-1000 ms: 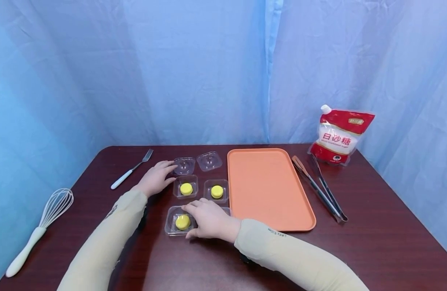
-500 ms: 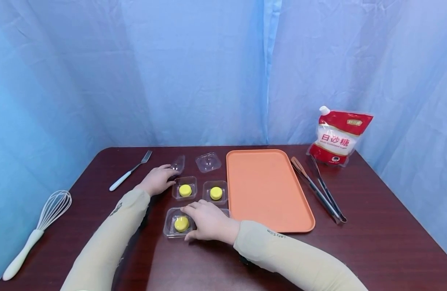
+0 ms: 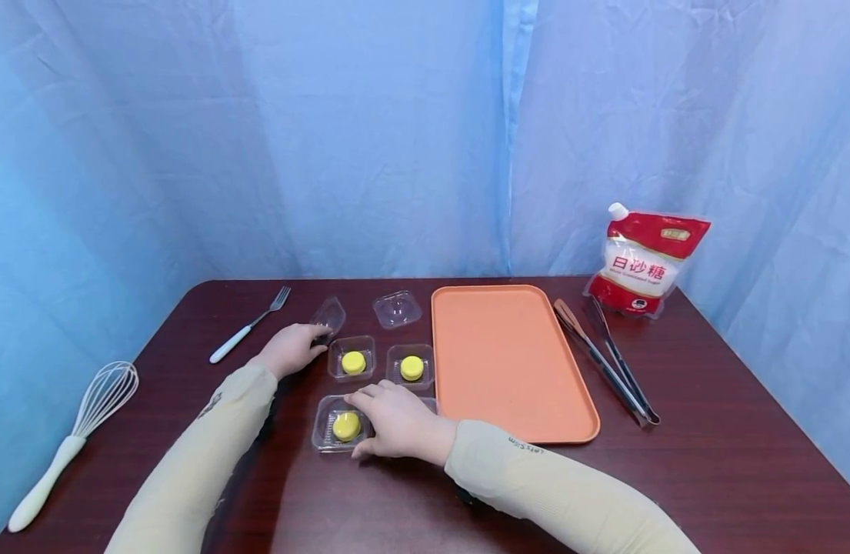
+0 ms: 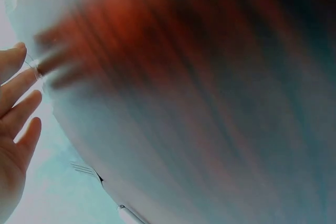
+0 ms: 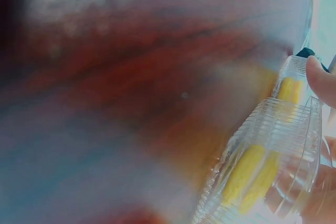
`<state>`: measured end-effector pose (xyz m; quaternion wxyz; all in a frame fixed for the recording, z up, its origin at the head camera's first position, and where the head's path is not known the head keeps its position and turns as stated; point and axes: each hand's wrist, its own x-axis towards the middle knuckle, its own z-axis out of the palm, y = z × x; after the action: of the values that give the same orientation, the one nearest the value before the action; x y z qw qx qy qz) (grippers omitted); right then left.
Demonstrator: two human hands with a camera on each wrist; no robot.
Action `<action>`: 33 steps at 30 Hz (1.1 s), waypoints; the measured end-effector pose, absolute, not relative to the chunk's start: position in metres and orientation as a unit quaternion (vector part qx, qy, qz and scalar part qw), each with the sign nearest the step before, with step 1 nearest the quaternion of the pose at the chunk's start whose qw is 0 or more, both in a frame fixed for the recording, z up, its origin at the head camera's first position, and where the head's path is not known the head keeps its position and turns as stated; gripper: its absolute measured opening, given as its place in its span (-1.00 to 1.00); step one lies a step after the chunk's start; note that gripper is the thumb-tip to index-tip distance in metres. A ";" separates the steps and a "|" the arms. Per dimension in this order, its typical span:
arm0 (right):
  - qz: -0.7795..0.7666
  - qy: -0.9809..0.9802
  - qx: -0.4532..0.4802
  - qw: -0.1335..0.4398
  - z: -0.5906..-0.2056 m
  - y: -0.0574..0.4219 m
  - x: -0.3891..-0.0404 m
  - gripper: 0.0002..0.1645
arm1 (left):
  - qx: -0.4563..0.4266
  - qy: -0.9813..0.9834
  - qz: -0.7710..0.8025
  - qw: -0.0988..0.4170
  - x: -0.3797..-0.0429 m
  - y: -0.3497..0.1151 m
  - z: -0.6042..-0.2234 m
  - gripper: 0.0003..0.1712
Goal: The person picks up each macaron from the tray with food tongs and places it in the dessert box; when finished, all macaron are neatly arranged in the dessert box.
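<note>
My left hand [image 3: 291,350] pinches a clear plastic lid [image 3: 331,314] at its near edge, holding it tilted up at the back left. In the left wrist view only a sliver of clear plastic shows at the fingertips. Just in front sits an uncovered clear box [image 3: 331,369] with a yellow macaron [image 3: 353,362] inside. My right hand [image 3: 400,419] rests over the front boxes, fingertips and thumb at the right side of a clear box [image 3: 321,432] with a yellow macaron [image 3: 345,425]. It hides most of another box beside it. The right wrist view shows two macarons through clear ribbed plastic.
Another clear lid [image 3: 397,309] lies at the back, with a macaron box [image 3: 429,369] in front. An orange tray [image 3: 508,354] stands to the right, then tongs [image 3: 611,362] and a sugar bag [image 3: 639,265]. On the left lie a fork [image 3: 248,328] and a whisk [image 3: 75,438].
My left hand has taken hold of the back-left lid, tipped it up and drawn it slightly to the left. The right hand stays where it was.
</note>
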<state>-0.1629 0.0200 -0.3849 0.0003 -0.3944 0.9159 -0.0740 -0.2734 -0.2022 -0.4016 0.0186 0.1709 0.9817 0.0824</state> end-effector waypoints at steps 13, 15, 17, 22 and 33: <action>-0.071 0.913 -0.401 -0.007 -0.389 0.020 -0.162 -0.14 | 0.172 0.975 0.141 -0.018 -0.257 -0.214 -0.397 -0.64; -0.071 0.912 -0.403 -0.009 -0.388 0.019 -0.163 -0.14 | 0.161 0.975 0.149 -0.037 -0.255 -0.215 -0.393 -0.65; -0.073 0.911 -0.405 -0.010 -0.387 0.019 -0.163 -0.14 | 0.150 0.974 0.160 -0.060 -0.253 -0.217 -0.388 -0.67; -0.078 0.912 -0.403 -0.006 -0.387 0.020 -0.165 -0.14 | 0.125 0.969 0.190 -0.096 -0.248 -0.223 -0.375 -0.66; -0.072 0.913 -0.401 -0.001 -0.387 0.019 -0.165 -0.12 | 0.096 0.955 0.249 -0.129 -0.235 -0.237 -0.365 -0.65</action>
<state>-0.1646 0.0190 -0.3867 -0.0007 -0.4011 0.9132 -0.0721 -0.2355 -0.2371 -0.3651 -0.1295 0.0958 0.9551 0.2487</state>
